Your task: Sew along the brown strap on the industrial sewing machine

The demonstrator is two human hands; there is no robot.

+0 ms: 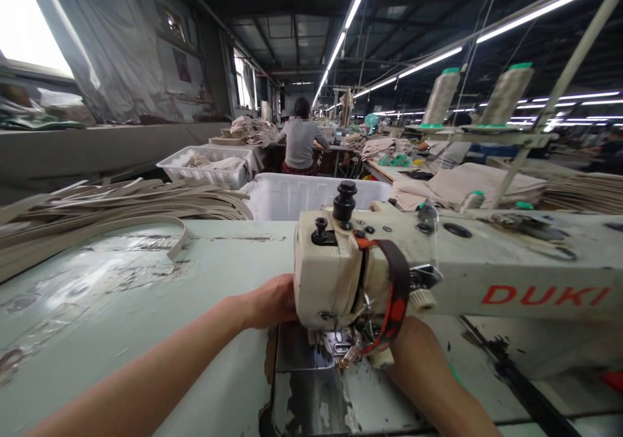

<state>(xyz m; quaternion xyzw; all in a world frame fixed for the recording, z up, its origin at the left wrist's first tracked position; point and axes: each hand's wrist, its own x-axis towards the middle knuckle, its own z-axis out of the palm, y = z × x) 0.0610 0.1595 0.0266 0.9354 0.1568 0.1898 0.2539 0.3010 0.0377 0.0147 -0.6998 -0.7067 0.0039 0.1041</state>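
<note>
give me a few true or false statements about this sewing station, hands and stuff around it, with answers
1. Both hands reach in behind the head of the sewing machine. True; the left hand shows partly, the right hand is hidden.
2. The machine is lettered DUKI in blue. False; the letters are red.
3. A pile of beige strips lies on the table to the left. True.
4. Two thread cones have red tops. False; their tops are green.
5. The white bin behind the machine stands on it. False; it stands beyond the table.
</note>
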